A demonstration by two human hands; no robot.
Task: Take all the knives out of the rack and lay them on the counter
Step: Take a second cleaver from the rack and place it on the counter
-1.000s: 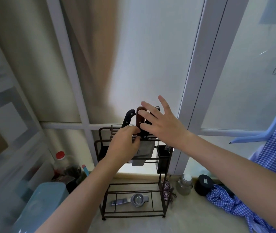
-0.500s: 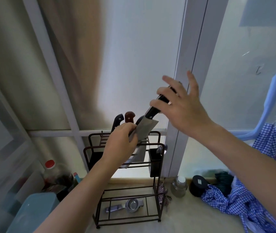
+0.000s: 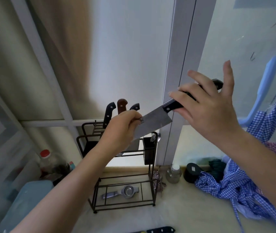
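At frame centre, the right hand [image 3: 207, 111] grips the cleaver [image 3: 154, 123] by its handle while the left hand [image 3: 122, 130] pinches the blade, probably steadying it clear of the rack [image 3: 148, 179]. Three knives [image 3: 122, 106] stand in the rack behind the left hand; a handle [image 3: 160, 230] lies on the counter [image 3: 175, 207] at the bottom edge.

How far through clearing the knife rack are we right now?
Done: one black-handled knife already lies on the counter. In hand: the cleaver is out of the rack, right hand on its handle, left hand pinching the blade. Left: three handles stand in the rack.
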